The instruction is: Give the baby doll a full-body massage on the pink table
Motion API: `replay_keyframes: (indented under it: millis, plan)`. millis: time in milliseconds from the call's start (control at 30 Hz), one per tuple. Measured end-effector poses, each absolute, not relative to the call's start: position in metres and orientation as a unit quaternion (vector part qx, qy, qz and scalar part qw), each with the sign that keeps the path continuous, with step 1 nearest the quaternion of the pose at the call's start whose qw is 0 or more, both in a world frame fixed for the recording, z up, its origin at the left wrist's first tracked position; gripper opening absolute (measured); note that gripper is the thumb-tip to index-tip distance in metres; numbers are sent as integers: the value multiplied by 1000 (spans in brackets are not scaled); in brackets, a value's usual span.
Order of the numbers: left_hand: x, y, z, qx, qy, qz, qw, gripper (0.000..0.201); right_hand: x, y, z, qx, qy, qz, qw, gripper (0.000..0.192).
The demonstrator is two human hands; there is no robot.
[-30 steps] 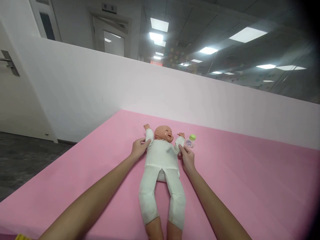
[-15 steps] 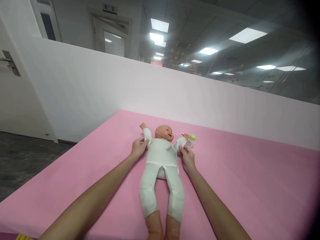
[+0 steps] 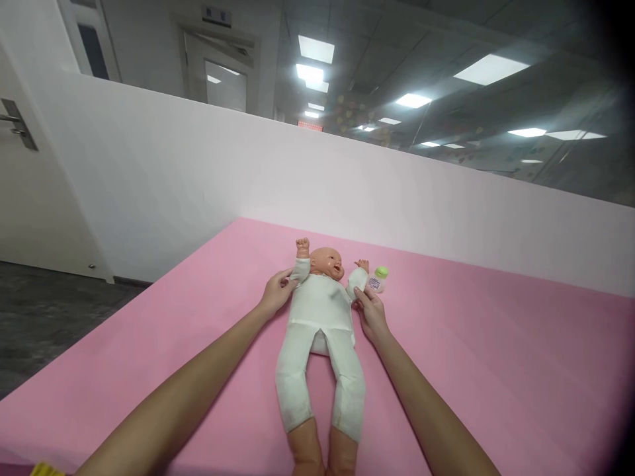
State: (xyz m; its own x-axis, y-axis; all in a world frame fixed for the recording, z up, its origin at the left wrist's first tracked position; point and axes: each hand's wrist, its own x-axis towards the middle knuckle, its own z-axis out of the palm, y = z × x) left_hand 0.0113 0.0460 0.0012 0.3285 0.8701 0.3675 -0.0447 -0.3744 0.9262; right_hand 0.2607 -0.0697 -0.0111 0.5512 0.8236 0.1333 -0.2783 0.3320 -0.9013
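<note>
- White-clothed doll (image 3: 321,305) on its back on pink counter (image 3: 486,357), head toward white wall (image 3: 397,192).
- Left hand (image 3: 277,291): narrow, pinching doll's sleeve that side.
- Right hand (image 3: 372,314): narrow, pinching other sleeve.
- Green-capped bottle (image 3: 377,283) just beyond right hand, beside doll's arm.
- Wide counter stretch right of bottle; left stretch narrows toward far corner, slanted edge above dark floor (image 3: 64,317).
- Wall along far edge.
</note>
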Motion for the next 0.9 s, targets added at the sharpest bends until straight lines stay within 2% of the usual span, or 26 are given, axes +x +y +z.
replay_keyframes:
  millis: [100,300,433,567,767,900]
  plan:
    - [11,47,1,674,291,488,473,41,258,-71,-8,-433,-316,378,755,41]
    - [11,49,0,656,283,498,492,30,259,-70,-12,-415,-314,389,760,26]
    - [11,44,4,639,276,491,523,28,259,-70,-14,-416,-323,393,753,29]
    - [11,38,9,636,266,476,546,30,258,-70,-14,-417,-335,384,752,34]
    - [11,39,9,598,267,507,560,41,253,-70,-10,-440,-334,358,753,30]
    - [10,40,10,600,276,512,550,38,251,-70,-8,-451,-333,344,753,29]
